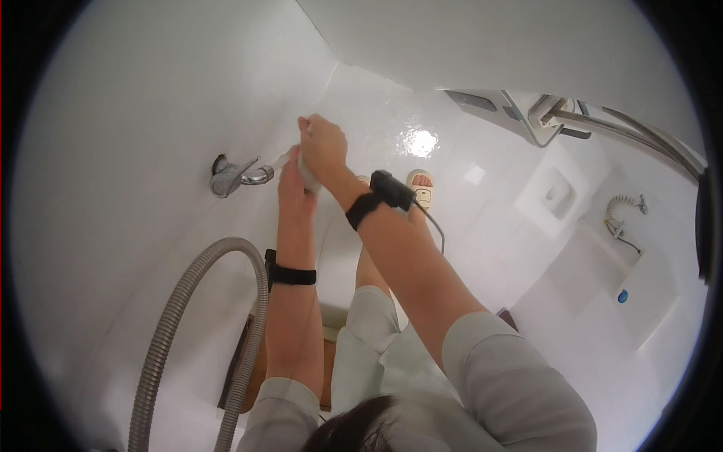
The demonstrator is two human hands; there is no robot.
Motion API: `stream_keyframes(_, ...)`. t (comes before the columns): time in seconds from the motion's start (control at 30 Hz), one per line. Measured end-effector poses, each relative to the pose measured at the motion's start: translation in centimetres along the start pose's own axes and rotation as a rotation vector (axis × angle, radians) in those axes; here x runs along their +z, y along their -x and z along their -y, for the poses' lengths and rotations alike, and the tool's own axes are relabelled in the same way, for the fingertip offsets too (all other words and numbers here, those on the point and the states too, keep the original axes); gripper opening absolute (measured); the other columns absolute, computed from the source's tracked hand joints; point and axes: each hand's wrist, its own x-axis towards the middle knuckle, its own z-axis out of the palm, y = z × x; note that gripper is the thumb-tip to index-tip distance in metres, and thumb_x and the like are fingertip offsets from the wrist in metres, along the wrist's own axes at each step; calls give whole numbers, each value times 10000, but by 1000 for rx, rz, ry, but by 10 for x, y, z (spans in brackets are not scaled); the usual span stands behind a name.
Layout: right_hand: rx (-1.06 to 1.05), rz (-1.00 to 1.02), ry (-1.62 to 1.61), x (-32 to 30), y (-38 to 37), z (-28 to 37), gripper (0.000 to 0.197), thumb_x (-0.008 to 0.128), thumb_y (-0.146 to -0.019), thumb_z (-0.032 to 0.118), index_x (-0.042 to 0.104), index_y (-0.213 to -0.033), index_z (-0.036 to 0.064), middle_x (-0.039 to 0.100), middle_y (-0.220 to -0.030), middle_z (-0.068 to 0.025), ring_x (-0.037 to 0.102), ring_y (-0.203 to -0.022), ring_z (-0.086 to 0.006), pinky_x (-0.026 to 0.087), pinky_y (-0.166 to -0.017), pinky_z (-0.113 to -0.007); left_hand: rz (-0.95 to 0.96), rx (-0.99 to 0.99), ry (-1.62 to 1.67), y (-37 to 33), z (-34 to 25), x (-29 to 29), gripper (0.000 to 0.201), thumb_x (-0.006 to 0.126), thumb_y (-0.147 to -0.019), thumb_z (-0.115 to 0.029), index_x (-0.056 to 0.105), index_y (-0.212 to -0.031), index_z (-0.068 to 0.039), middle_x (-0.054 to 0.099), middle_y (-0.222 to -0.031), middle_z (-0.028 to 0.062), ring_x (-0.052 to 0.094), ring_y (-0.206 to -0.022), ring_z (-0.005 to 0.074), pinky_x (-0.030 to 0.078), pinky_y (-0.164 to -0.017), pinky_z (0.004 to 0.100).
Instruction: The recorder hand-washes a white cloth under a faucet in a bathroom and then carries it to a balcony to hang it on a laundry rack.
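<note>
Both my hands are together to the right of a chrome wall tap (239, 178), in front of its spout. Between them is a pale greyish cloth (307, 175), mostly hidden by the fingers. My left hand (292, 184) is closed around it from the left. Over it, my right hand (325, 147) is curled in a fist and presses on the cloth from the right. A whitish streak, apparently water, runs from the spout toward the hands. Each wrist carries a black strap, and the right one has a small black box with a cable.
A corrugated metal hose (177, 316) arches at lower left, near my left forearm. A brown seat-like surface (260, 369) lies below. Cream slippers (422, 194) are on my feet on the wet white floor. Rightward are a squat toilet (527, 197), a coiled hose (617, 207) and metal rails (602, 124).
</note>
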Motion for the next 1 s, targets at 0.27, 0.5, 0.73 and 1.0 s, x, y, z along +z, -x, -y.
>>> stream_keyframes(0.27, -122, 106, 80, 5, 23, 12, 223, 546, -790, 250, 597, -702, 51, 549, -910, -166, 541, -890, -325, 459, -645, -432, 84, 51, 35, 2, -3, -8, 321, 413, -931, -333, 518, -1037, -50, 572, -971, 42, 558, -908, 148, 471, -791, 295)
stream_keyframes(0.5, -571, -304, 21, 52, 110, 37, 114, 543, -766, 152, 617, -699, 96, 552, -893, -98, 544, -913, -280, 477, -614, -416, 495, -2, 285, -11, -32, -64, 219, 446, -919, -275, 521, -981, -79, 559, -912, 29, 551, -864, 139, 465, -746, 269)
stream_keyframes(0.73, -85, 115, 75, 26, 11, -13, 231, 642, -735, 255, 590, -773, 34, 478, -1014, -143, 459, -952, -318, 447, -696, -421, 111, 126, -23, -2, -7, -31, 214, 450, -917, -247, 506, -1031, -75, 559, -952, 44, 541, -915, 166, 439, -827, 305)
stream_keyframes(1.0, -224, -4, -299, 48, 42, 1, 292, 630, -737, 211, 515, -933, 29, 465, -1014, -200, 445, -978, -362, 387, -807, -451, 85, 245, -334, 14, -25, -51, 309, 506, -872, -165, 468, -1125, 7, 555, -1014, 94, 514, -1008, 162, 432, -854, 276)
